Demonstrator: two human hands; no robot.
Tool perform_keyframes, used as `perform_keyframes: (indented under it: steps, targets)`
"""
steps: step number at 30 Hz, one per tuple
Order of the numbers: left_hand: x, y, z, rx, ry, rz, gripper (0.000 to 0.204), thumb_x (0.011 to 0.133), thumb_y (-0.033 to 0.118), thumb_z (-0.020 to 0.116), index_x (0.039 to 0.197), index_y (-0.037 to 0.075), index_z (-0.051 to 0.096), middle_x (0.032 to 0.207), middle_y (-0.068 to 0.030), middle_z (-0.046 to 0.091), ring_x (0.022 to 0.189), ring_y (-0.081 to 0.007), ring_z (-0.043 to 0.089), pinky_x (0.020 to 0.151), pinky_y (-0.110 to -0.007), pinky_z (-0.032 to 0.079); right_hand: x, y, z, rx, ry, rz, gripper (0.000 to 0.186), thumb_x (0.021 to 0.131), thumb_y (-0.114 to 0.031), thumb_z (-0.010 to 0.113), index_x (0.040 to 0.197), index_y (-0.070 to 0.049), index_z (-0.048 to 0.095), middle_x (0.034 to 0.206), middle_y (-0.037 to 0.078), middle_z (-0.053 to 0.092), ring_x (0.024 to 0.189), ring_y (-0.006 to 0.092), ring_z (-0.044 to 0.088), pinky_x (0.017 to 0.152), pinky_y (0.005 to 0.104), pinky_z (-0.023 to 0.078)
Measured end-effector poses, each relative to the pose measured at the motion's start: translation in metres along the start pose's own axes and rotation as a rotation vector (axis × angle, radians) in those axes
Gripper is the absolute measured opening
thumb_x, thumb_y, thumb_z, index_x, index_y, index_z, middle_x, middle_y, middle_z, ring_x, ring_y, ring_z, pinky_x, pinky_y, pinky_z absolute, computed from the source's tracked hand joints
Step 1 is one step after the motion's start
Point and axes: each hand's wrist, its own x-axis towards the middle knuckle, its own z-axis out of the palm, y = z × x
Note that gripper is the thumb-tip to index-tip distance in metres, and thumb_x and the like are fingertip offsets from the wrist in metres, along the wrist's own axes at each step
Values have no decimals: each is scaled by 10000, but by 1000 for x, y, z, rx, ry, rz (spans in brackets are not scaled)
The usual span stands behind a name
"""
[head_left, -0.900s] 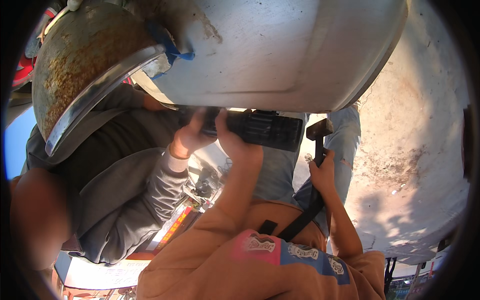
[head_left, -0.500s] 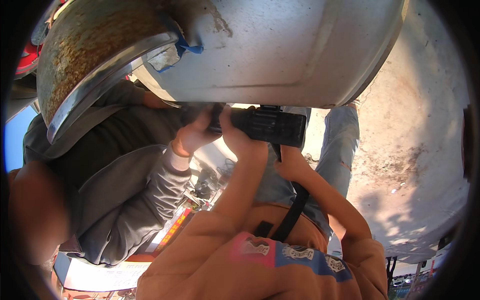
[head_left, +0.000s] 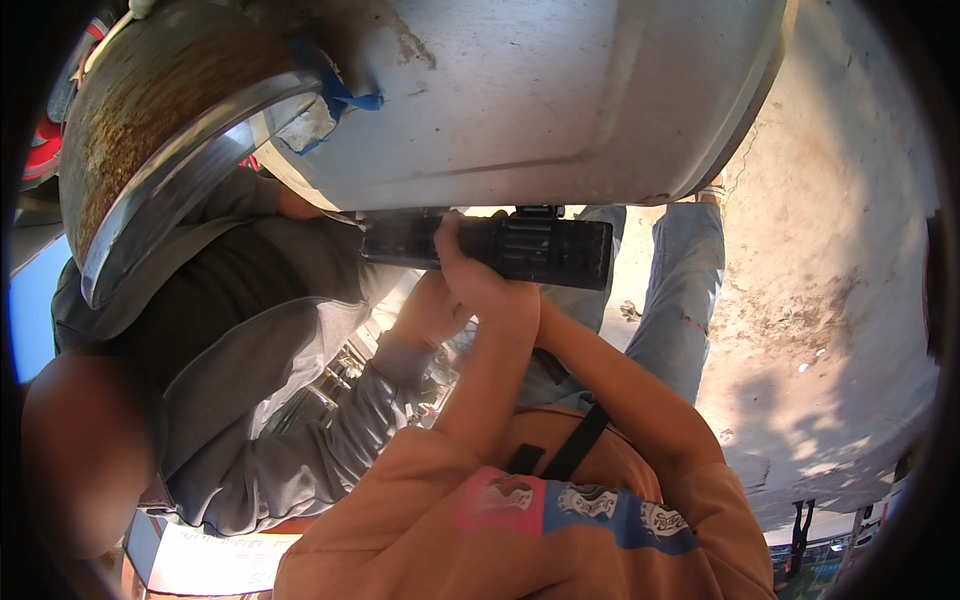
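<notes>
A thick black cylindrical device (head_left: 560, 250) with a ribbed section lies crosswise just below the edge of a pale metal panel (head_left: 520, 110). My left hand (head_left: 478, 280) is closed around it, thumb over the top. My right forearm reaches left toward my left wrist. My right hand (head_left: 543, 312) is mostly hidden behind that wrist, so its fingers do not show. Close by on the left is a co-worker's hand (head_left: 430, 312), below the device and next to my left hand. A black strap (head_left: 578, 440) crosses my front.
The co-worker in a dark grey jacket (head_left: 270, 350) crouches at the left. Above them curves a rusty metal part with a chrome rim (head_left: 190, 150) and torn blue tape (head_left: 345, 92). Concrete ground (head_left: 800, 300) stretches to the right, and my jeans (head_left: 675, 290) show below the panel.
My right hand has left the strap area below the device and moved left behind my left wrist. The co-worker's hand has come off the device's left end and dropped lower.
</notes>
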Motion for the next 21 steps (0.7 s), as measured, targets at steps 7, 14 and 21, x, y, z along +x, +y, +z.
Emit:
perform_keyframes:
  steps: [7, 14, 21]
  targets:
    - [-5, 1, 2, -19, 5, 17, 218, 897, 292, 524, 900, 79, 570, 832, -51, 607, 785, -216, 610, 755, -345, 524, 4, 10, 14, 111, -54, 44, 510, 792, -229, 701, 1223, -17, 531, 1186, 132, 580, 1105, 222, 554, 929, 356, 437]
    - [-11, 1, 12, -31, 94, -1, 181, 890, 265, 534, 927, 94, 584, 855, -40, 623, 779, -222, 608, 754, -352, 518, -12, 52, 45, 723, -48, 339, 484, 808, -234, 687, 1216, -23, 535, 1154, 116, 595, 1063, 195, 574, 911, 338, 446]
    - [-12, 6, 8, 140, 9, 108, 454, 911, 456, 533, 1156, 75, 496, 1051, -65, 568, 987, -214, 580, 868, -371, 477, -71, -69, -51, 560, 642, -11, 455, 914, -307, 546, 1200, 45, 506, 1036, 145, 627, 890, 209, 607, 705, 330, 510]
